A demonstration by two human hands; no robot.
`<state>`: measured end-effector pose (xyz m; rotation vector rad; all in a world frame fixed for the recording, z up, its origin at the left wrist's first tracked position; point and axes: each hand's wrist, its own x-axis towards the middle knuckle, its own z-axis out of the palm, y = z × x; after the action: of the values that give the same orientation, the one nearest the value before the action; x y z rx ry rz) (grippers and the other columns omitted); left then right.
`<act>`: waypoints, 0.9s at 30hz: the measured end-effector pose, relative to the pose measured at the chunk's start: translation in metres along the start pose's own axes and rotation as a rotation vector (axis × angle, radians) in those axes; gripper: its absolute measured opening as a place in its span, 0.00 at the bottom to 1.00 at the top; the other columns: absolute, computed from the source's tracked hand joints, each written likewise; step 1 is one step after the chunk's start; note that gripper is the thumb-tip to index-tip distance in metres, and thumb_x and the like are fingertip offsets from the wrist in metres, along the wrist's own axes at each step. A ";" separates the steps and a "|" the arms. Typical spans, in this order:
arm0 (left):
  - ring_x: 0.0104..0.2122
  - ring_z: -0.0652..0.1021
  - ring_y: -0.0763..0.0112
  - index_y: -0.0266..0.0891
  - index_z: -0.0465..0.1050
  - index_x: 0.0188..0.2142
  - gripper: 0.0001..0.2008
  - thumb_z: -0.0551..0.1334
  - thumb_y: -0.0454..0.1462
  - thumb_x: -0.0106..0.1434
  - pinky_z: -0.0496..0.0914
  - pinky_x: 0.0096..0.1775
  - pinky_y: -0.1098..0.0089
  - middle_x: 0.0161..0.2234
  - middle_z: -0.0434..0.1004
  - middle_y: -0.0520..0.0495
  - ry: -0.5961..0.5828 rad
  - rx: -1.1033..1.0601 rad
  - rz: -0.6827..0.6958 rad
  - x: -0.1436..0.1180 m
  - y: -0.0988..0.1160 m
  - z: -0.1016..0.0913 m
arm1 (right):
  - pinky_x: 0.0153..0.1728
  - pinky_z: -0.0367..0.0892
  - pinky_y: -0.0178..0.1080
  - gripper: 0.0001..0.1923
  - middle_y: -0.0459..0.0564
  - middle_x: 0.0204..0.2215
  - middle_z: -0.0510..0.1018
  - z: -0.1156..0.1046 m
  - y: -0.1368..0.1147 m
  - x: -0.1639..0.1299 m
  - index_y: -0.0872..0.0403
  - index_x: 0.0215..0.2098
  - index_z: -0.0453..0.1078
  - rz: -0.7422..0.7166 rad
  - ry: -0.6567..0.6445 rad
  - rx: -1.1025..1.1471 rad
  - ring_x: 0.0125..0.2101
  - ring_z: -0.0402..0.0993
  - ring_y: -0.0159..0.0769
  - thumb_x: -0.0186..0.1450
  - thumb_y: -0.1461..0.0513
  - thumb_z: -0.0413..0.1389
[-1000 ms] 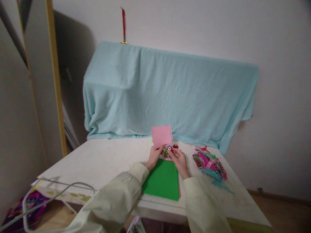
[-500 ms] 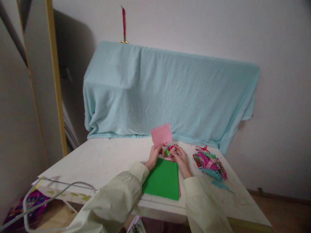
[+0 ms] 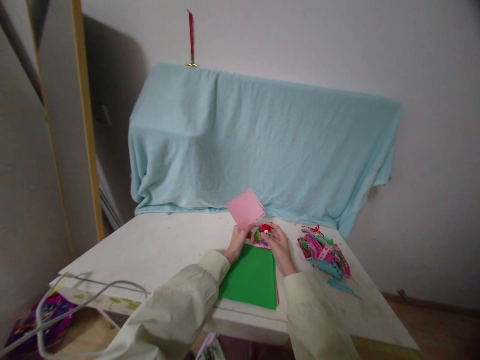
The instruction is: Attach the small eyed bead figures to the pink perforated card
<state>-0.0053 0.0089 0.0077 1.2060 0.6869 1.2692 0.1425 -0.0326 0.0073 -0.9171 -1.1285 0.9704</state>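
Below the frame's centre, pink paper (image 3: pixel 245 208) is pinched by the left hand (image 3: pixel 237 243); a red object (image 3: pixel 265 228) is gripped by the right hand (image 3: pixel 280 248).

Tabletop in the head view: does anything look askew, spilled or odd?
The coloured strips on the right of the white table lie in a messy tangle, a blue piece straying off. The pink sheet in the left hand is tilted, its edges notched.

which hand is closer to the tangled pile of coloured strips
Right. The right hand is to the left of the pile of coloured strips, not touching it; the left hand is farther left, holding the pink sheet.
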 end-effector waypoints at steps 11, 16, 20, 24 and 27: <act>0.15 0.68 0.74 0.35 0.72 0.25 0.24 0.54 0.53 0.62 0.62 0.24 0.73 0.13 0.66 0.53 0.017 0.087 -0.012 0.001 -0.011 0.002 | 0.45 0.69 0.44 0.25 0.54 0.45 0.77 0.001 -0.007 0.000 0.53 0.47 0.70 0.015 0.047 -0.051 0.43 0.75 0.42 0.52 0.55 0.65; 0.16 0.66 0.74 0.37 0.69 0.22 0.26 0.53 0.56 0.61 0.60 0.23 0.73 0.14 0.64 0.54 0.052 0.192 0.001 0.000 -0.009 0.004 | 0.39 0.71 0.41 0.24 0.53 0.38 0.79 0.001 -0.001 0.003 0.55 0.42 0.72 0.028 0.117 -0.054 0.36 0.76 0.40 0.49 0.54 0.66; 0.16 0.64 0.75 0.39 0.63 0.18 0.28 0.51 0.58 0.61 0.58 0.22 0.73 0.12 0.60 0.55 0.069 0.209 0.007 -0.001 -0.007 0.005 | 0.32 0.70 0.39 0.23 0.53 0.35 0.79 -0.007 0.005 0.005 0.56 0.42 0.73 0.009 0.179 -0.064 0.30 0.75 0.37 0.53 0.52 0.64; 0.15 0.63 0.75 0.40 0.60 0.18 0.28 0.48 0.58 0.62 0.57 0.22 0.73 0.12 0.57 0.56 0.092 0.214 0.017 -0.002 -0.006 0.004 | 0.33 0.69 0.38 0.25 0.55 0.37 0.79 -0.020 0.013 0.007 0.58 0.44 0.71 -0.048 0.299 -0.143 0.33 0.74 0.38 0.55 0.50 0.61; 0.16 0.64 0.74 0.40 0.61 0.19 0.28 0.47 0.57 0.63 0.57 0.23 0.73 0.12 0.58 0.55 0.112 0.227 0.030 -0.003 -0.007 0.001 | 0.32 0.68 0.38 0.27 0.54 0.34 0.79 -0.027 0.020 0.009 0.57 0.47 0.69 -0.074 0.425 -0.240 0.32 0.74 0.38 0.54 0.50 0.62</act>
<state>-0.0023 0.0066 0.0011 1.3400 0.9167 1.3177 0.1670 -0.0207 -0.0134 -1.2008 -0.9160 0.5485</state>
